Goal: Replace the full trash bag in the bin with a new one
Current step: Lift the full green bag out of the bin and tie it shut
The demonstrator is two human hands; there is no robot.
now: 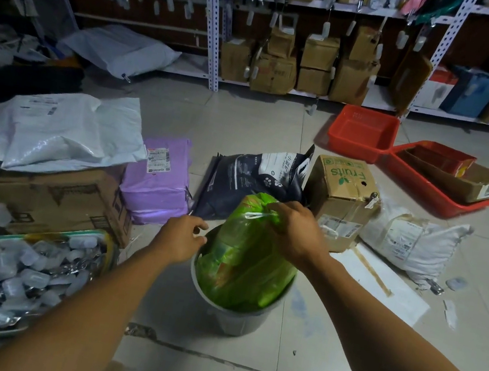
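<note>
A grey round bin (226,316) stands on the tiled floor in front of me. A full green trash bag (243,260) sticks up out of it, its neck gathered with a white drawstring (259,214). My right hand (295,232) is closed around the bag's gathered top. My left hand (183,236) rests on the bin's left rim, fingers curled over the edge. I see no new bag.
Parcels crowd the floor around the bin: a cardboard box (51,200), a purple mailer (159,180), a dark bag (257,178), a "Fruits" box (340,199), a white sack (413,241). A bag of small items (15,275) lies left. Red baskets (363,132) and shelving sit behind.
</note>
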